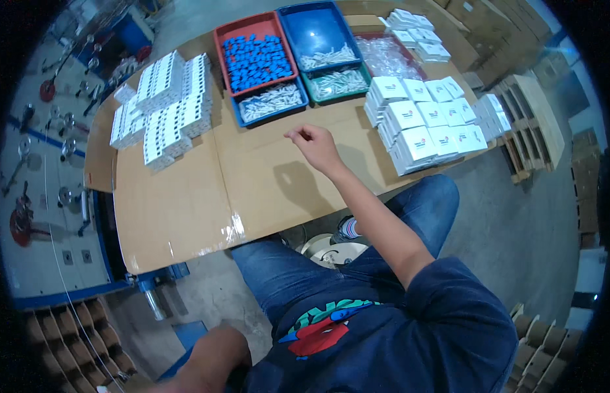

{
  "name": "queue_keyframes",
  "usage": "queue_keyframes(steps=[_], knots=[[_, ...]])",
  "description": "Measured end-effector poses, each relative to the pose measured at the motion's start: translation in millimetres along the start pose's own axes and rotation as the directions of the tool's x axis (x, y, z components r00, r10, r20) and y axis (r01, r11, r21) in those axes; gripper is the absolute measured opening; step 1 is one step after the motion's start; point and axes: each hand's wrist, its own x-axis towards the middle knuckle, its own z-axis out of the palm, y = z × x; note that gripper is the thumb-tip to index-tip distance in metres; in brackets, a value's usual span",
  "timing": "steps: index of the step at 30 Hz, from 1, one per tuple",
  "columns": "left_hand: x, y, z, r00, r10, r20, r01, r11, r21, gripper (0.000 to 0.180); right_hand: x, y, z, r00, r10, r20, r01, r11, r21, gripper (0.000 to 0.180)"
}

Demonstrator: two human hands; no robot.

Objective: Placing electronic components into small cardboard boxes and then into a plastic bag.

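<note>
My right hand (315, 147) hovers over the middle of the cardboard-covered table (259, 190), its thumb and fingers curled into a pinch. Whatever lies between the fingertips, if anything, is too small to make out. Just beyond it stands a blue tray (245, 121) of small white plastic pieces (272, 101). Above that tray sits a red tray (221, 46) heaped with small blue parts (256, 60). My left arm (216, 357) bends away toward the lower left corner, and its hand lies outside the picture.
Stacked white boxes with dark openings (177, 108) stand left; closed white boxes (426, 121) are piled right. A larger blue tray (318, 26), a green tray (339, 93) and clear plastic bags (387, 57) sit at the back. Wooden pallets (528, 124) are beyond the right edge.
</note>
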Motion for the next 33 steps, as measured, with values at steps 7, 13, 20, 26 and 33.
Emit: queue_keyframes(steps=[7, 13, 20, 26, 33], knots=[[-160, 98, -34, 0.16, -0.194, -0.968, 0.786, -0.569, 0.244, 0.017, -94, -56, -59, 0.969, -0.238, -0.067, 0.196, 0.906, -0.375, 0.024], [-307, 264, 42, -0.271, 0.2, -0.942, 0.421, -0.855, -0.303, 0.076, -125, -71, -119, 0.935, -0.306, -0.179, 0.097, 0.707, -0.7, 0.029], [-315, 246, -24, -0.745, 0.114, -0.658, 0.506, -0.545, -0.668, 0.103, -119, -52, -134, 0.97, -0.209, -0.122, -0.002, 0.499, -0.867, 0.058], [-331, 239, -71, -0.842, 0.082, -0.534, 0.469, -0.379, -0.798, 0.096, -114, -39, -135, 0.974, -0.195, -0.114, -0.012, 0.462, -0.887, 0.066], [-328, 264, -109, -0.815, 0.124, -0.566, 0.423, -0.54, -0.727, 0.091, -125, -5, -135, 0.991, -0.093, -0.101, -0.051, 0.434, -0.899, 0.063]])
